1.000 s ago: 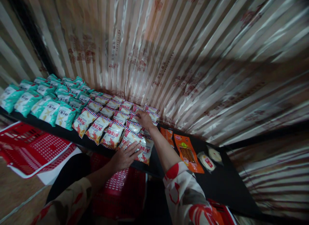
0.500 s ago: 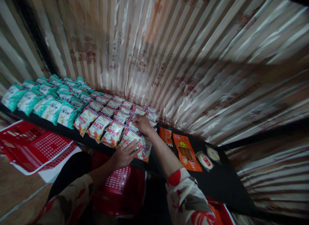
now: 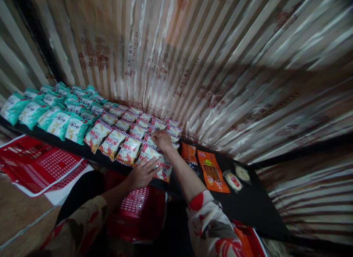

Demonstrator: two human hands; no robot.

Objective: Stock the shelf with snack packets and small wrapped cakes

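Rows of small white snack bags [image 3: 128, 149] with red lettering and striped top edges lie on a black shelf [image 3: 248, 209]. My left hand [image 3: 143, 173] rests with fingers spread against the front bags at the right end of these rows. Farther back, my right hand [image 3: 163, 141] has its fingers curled and pinched at the top of a white snack bag [image 3: 150, 141] in the second row. The hand itself partly covers that bag. To the left, several teal snack bags [image 3: 57, 122] stand in rows on the same shelf.
Right of the bags lie an orange snack packet [image 3: 212, 171], a smaller orange packet [image 3: 189, 152] and two pale round packs [image 3: 234, 181]. Red baskets [image 3: 35, 165] sit below the shelf's front edge. A striped, crinkled plastic sheet [image 3: 165, 58] hangs behind.
Both hands stay nearly in place on the white bags. The view has shifted slightly; the front bags under my left hand look marginally higher in it.
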